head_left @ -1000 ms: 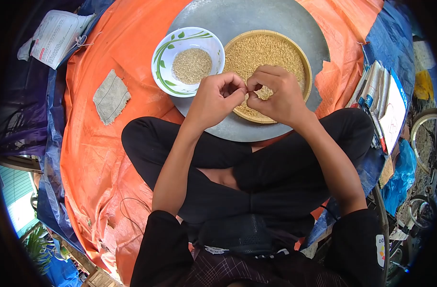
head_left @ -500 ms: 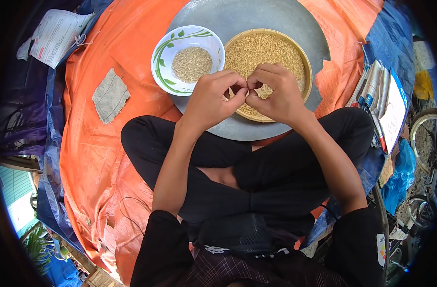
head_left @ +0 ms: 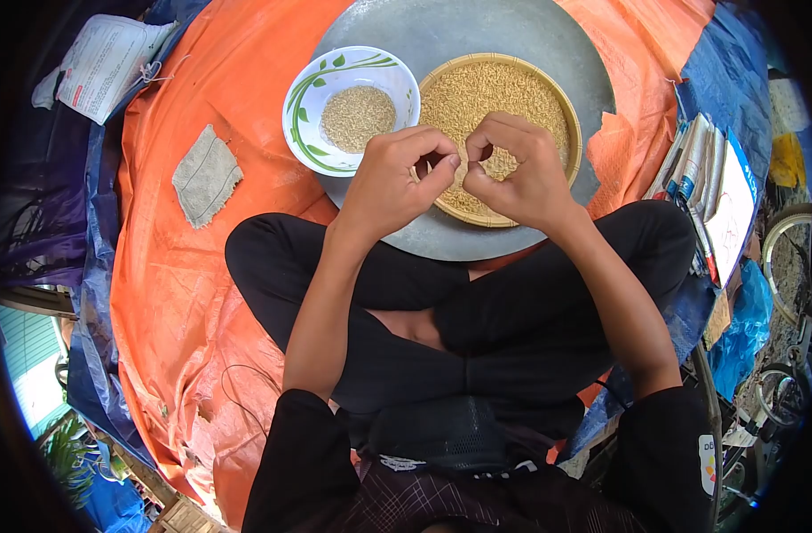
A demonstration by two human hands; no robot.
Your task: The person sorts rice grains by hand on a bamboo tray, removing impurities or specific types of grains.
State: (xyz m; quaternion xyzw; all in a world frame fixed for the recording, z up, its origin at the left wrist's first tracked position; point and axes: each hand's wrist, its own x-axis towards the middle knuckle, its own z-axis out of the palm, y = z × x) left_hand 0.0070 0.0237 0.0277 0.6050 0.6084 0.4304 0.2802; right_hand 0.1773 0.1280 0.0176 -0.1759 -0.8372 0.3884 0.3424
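Observation:
My left hand (head_left: 395, 185) is raised over the near side of a round woven basket (head_left: 576, 142), its thumb and forefinger pinched together. Facing it across a small gap, my right hand (head_left: 528, 174) has thumb and forefinger curled in toward each other. Whatever sits in the fingertips is too small to make out. The basket holds a layer of golden grain (head_left: 495, 93) that looks like unhusked rice. Left of it, a white bowl (head_left: 301, 115) with green leaf decoration contains paler grain (head_left: 358, 117). My left hand partly covers the bowl's near edge.
Bowl and basket stand on a round grey metal tray (head_left: 459, 27), over an orange tarp (head_left: 193, 293). A grey cloth scrap (head_left: 207, 176) lies to the left. Folded printed sacks (head_left: 712, 178) are at the right. My crossed legs (head_left: 530, 311) border the tray's near edge.
My hands have moved slightly apart: their fingertips met half a second ago and now show a gap. The bowl and basket stay in place.

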